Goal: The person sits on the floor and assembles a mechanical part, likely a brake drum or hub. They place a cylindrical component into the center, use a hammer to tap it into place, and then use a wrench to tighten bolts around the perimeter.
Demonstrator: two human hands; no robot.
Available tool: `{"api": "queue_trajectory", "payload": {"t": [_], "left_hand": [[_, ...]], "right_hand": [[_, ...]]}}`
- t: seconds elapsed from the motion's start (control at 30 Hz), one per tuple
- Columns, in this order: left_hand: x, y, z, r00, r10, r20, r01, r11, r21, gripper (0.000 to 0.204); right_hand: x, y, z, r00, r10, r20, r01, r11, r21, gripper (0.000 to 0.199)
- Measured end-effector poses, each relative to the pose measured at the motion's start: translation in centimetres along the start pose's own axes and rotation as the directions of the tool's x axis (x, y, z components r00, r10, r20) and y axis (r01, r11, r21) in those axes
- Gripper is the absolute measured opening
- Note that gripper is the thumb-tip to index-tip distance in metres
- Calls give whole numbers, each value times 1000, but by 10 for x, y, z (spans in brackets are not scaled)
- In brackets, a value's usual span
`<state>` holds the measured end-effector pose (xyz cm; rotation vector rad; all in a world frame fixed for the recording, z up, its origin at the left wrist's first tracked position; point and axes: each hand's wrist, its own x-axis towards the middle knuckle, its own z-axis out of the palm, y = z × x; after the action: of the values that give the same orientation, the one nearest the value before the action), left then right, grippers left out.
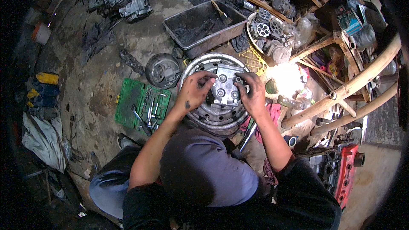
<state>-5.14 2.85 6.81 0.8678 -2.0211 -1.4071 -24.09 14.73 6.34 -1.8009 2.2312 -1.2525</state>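
Note:
A silvery metal block (pixel 228 86) with several round recessed bores lies on an upturned steel wheel rim (pixel 211 125) in front of me. My left hand (pixel 197 90) is at the block's left edge, thumb and fingertips drawn together in a pinch; whatever is between them is too small to make out. At the block's upper right corner, my right hand (pixel 253 93) has its thumb and fingers closed around a small round metal piece (pixel 238 79). Dark grime covers the fingers of both hands.
Left of the rim are an open green socket set (pixel 131 96) and a round dark metal housing (pixel 162 70). Beyond it stands a black tub (pixel 187 44) with a brush (pixel 221 12). A bright lamp (pixel 283 81), a basin of parts (pixel 252 34) and bamboo poles (pixel 341 91) are at right.

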Motion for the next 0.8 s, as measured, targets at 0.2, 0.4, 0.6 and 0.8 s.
{"api": "queue_trajectory", "payload": {"t": [0.2,0.4,0.6,0.8], "left_hand": [[1,-3,3,999,-33,6,33,999,11,21],[-1,-6,6,1000,-9,-21,9,1000,5,21],[-1,-8,9,1000,-17,-18,17,1000,-12,21],[-3,-4,5,1000,-19,8,19,999,41,21]], "right_hand": [[-10,-1,11,988,109,-105,-112,994,-21,18],[-14,10,15,994,-1,-106,-2,999,-32,25],[-11,13,12,997,0,-71,-2,1000,-20,32],[-20,7,23,979,121,-163,-129,991,-39,36]]}}
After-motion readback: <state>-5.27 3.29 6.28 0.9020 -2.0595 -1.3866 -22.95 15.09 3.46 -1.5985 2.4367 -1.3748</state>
